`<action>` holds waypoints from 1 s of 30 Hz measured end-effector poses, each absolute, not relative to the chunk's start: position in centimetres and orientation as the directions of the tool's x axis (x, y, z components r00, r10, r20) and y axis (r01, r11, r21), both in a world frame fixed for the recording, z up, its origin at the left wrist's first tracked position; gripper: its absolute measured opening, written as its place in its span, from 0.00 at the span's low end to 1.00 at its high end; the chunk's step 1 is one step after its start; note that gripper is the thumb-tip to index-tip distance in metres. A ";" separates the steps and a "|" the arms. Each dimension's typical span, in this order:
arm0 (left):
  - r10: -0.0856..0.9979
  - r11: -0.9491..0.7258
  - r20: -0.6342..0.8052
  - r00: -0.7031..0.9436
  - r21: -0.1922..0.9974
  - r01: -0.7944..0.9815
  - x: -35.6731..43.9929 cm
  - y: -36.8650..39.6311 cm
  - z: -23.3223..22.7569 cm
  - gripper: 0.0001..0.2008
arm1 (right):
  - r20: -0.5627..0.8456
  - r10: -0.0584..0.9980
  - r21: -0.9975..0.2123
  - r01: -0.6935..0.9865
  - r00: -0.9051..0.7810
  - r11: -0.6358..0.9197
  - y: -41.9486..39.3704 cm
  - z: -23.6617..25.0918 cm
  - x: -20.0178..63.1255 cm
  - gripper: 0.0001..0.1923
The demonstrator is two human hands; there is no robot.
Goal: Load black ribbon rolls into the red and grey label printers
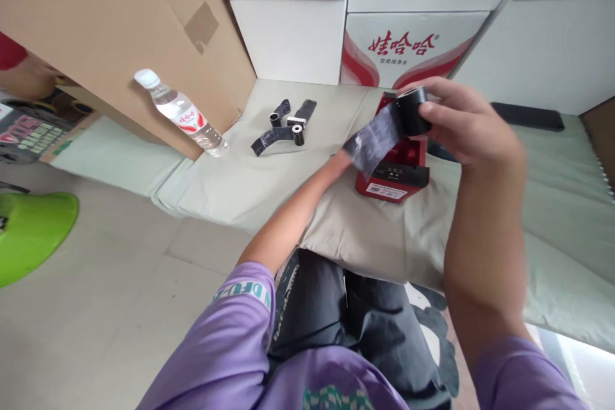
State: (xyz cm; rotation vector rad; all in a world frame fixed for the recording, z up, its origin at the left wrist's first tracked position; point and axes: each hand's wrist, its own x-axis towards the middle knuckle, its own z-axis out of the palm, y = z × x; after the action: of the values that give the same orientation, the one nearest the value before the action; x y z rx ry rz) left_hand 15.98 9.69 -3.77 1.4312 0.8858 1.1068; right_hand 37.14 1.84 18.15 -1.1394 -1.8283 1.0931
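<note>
My right hand (464,122) grips a black ribbon roll (413,110) above a red label printer (398,170) that sits on a beige cloth (394,237). A black strip of ribbon (372,139) runs from the roll down and left to my left hand (342,160), which pinches its loose end. The left hand is mostly hidden behind the ribbon. Further left on the cloth lie several small black and white ribbon spools with loose black strips (287,126).
A clear water bottle (180,114) leans against a large cardboard box (120,32) at the left. White cartons (403,45) stand stacked behind the printer. A green plastic object (29,230) lies on the floor at far left. A black flat item (528,116) rests at the right.
</note>
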 end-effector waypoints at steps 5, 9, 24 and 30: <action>0.912 -0.200 0.250 0.326 0.963 -0.179 15.9 9.0 -3.3 0.40 | -0.048 0.926 -0.629 0.731 -0.375 0.264 3.9 17.0 37.6 0.22; 0.916 -0.335 0.335 0.222 0.941 -0.038 15.2 6.6 -1.4 0.47 | -0.099 0.919 -0.360 0.875 -0.382 0.324 4.0 16.7 36.9 0.23; 0.738 -0.650 0.579 0.347 0.748 0.133 14.1 4.0 1.5 0.23 | -0.133 0.953 0.001 0.961 -0.274 0.276 2.8 15.9 33.8 0.27; 0.694 -0.677 0.533 0.484 0.712 0.186 14.3 1.8 3.9 0.21 | -0.123 0.959 0.009 0.966 -0.254 0.257 2.0 16.0 33.4 0.24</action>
State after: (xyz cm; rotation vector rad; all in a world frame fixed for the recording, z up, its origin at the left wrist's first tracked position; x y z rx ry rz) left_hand 14.29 1.79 3.94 2.1517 0.7231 1.1407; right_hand 33.37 2.00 16.00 -1.9775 -2.5705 0.1105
